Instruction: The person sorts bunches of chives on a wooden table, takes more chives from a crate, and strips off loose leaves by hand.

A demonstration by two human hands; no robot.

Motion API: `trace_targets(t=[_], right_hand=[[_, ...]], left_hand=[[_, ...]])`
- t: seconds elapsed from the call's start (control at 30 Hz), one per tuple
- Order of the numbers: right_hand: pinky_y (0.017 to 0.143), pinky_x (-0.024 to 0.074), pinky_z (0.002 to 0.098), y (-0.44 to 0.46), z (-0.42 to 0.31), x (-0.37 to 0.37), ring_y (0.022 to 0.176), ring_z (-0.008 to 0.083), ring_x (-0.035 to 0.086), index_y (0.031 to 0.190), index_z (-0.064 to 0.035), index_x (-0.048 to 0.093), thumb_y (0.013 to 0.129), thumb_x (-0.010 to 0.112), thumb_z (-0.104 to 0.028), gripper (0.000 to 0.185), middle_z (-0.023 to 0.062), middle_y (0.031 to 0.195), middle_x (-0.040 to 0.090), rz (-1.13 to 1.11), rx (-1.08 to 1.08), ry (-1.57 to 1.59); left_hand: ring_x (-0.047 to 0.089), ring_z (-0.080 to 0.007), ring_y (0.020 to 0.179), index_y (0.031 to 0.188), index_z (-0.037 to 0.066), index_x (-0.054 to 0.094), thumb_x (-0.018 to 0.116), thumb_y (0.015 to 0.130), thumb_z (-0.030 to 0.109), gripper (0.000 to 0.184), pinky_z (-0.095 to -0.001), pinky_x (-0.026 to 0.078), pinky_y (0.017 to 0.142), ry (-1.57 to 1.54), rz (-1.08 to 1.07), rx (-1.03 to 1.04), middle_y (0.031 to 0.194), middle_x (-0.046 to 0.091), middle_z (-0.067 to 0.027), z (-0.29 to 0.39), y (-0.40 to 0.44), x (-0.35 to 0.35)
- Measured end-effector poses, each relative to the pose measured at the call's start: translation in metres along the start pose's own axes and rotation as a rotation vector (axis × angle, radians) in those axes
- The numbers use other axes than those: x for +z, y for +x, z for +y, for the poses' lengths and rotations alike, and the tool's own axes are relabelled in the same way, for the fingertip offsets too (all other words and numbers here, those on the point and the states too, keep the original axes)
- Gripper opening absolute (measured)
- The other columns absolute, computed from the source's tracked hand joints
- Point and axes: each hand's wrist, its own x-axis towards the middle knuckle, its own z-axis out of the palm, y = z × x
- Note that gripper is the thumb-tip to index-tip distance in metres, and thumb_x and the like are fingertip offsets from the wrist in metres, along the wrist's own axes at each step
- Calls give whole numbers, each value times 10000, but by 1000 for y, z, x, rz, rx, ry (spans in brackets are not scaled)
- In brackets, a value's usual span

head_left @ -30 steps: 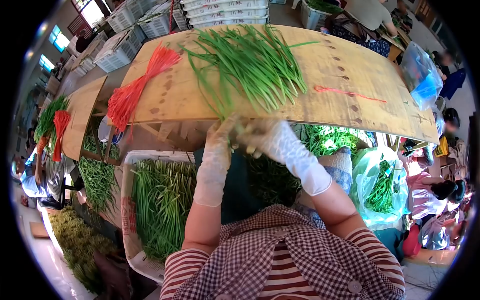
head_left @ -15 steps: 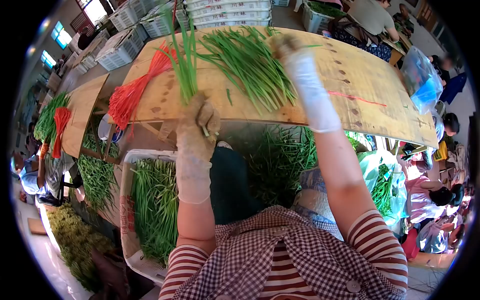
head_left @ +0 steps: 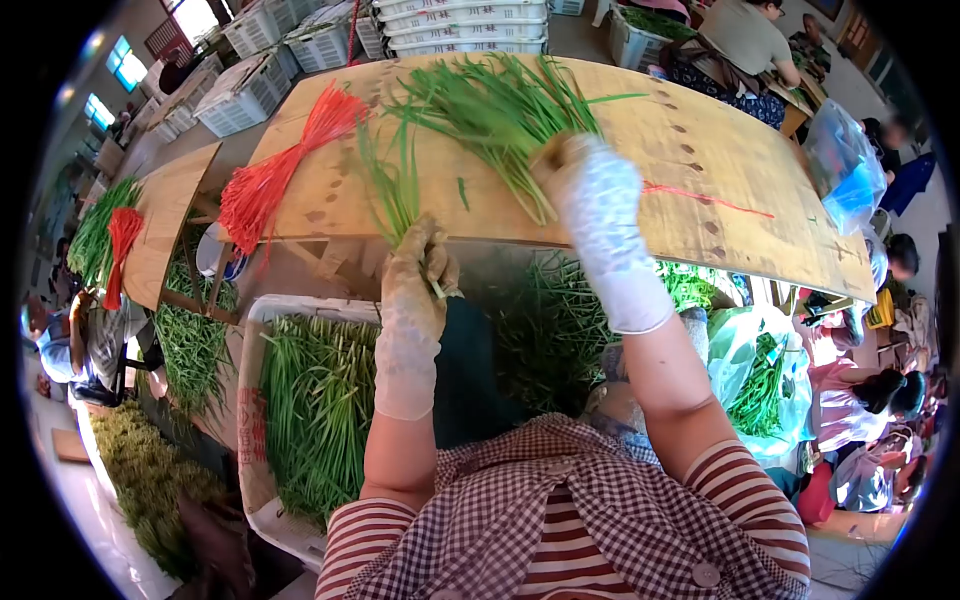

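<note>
My left hand [head_left: 418, 268], in a soiled glove with a pale cuff, is closed around a small bunch of garlic chives [head_left: 398, 190]. Their leaves point up over the table's near edge, and the stem ends stick out below my fingers. My right hand [head_left: 575, 165], gloved too, is at the right side of a loose pile of garlic chives [head_left: 490, 110] on the wooden table. Its fingers are closed on stalks there, partly hidden by the glove and blurred by motion.
Red ties [head_left: 290, 165] lie in a bundle on the table [head_left: 720, 180], with one loose red strip [head_left: 705, 200] to the right. A white crate [head_left: 262, 490] of chives stands at my left. A plastic bag [head_left: 845, 160] hangs at the right corner. Other people sit at both sides.
My right hand has come down and left from the far side of the pile, and stalks there have shifted. My left hand has moved slightly down and right with its bunch.
</note>
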Motion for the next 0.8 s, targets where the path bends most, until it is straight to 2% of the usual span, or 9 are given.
trace_targets(t=[0.07, 0.2, 0.37, 0.47, 0.6, 0.7, 0.73, 0.77, 0.8], right_hand=[[519, 515, 396, -1, -8, -15, 574, 311, 641, 750, -97, 646, 796, 669, -271, 182, 135, 670, 632, 164, -51, 41], [476, 494, 405, -65, -8, 16, 542, 301, 623, 766, -89, 616, 776, 710, -287, 220, 122, 631, 608, 118, -161, 119], [499, 499, 394, -120, -4, 20, 543, 293, 618, 903, -100, 658, 787, 709, -272, 213, 114, 643, 612, -199, -28, 574], [534, 508, 399, -94, 1, 12, 584, 296, 630, 1017, -91, 639, 806, 685, -217, 250, 125, 700, 632, -57, -128, 148], [554, 515, 401, -45, 3, 49, 675, 324, 638, 1044, -63, 624, 817, 640, -148, 243, 131, 770, 650, -147, -412, 230], [561, 518, 393, -2, 23, 92, 674, 332, 629, 990, -52, 640, 820, 631, -137, 190, 132, 760, 647, 67, -388, 449], [576, 522, 370, 14, 14, 43, 648, 281, 633, 931, -55, 662, 841, 617, -138, 131, 117, 741, 652, 135, -263, 436], [600, 519, 321, 29, 13, 11, 620, 178, 623, 906, -67, 674, 907, 577, -161, 135, 67, 725, 661, 166, -200, 746], [626, 511, 269, 30, 3, -34, 627, 93, 602, 896, -62, 679, 939, 558, -180, 174, 33, 757, 667, 109, 120, 1250]], left_hand=[[372, -90, 485, 870, 82, 551, 612, 906, 203, 141, -233, 311, 436, 2, 3, -27, 589, 378, 34, -2, -5, -2], [390, -85, 499, 916, 58, 577, 616, 898, 183, 133, -233, 331, 443, 26, 20, -138, 626, 431, 31, -29, -4, -7], [380, -77, 495, 954, 22, 632, 607, 894, 164, 156, -245, 347, 448, 180, 0, -220, 620, 465, 21, -38, -19, -6], [334, -80, 477, 959, -24, 647, 580, 891, 180, 225, -234, 293, 457, 170, -105, -225, 568, 378, 36, -37, -20, -25], [318, -76, 477, 919, -54, 657, 572, 879, 181, 253, -232, 271, 468, 124, -148, -226, 542, 321, 42, -31, -39, -20], [323, -76, 475, 925, -59, 656, 574, 877, 185, 262, -230, 285, 470, 119, -191, -184, 540, 323, 36, -22, -45, -17], [325, -78, 474, 931, -63, 653, 575, 876, 187, 268, -230, 294, 472, 116, -182, -161, 537, 324, 35, -20, -40, -18], [327, -80, 473, 937, -67, 650, 576, 875, 189, 274, -231, 304, 474, 111, -167, -142, 534, 325, 34, -20, -34, -22], [329, -81, 472, 943, -71, 647, 578, 874, 192, 281, -232, 313, 476, 108, -149, -129, 531, 325, 33, -19, -29, -26]])
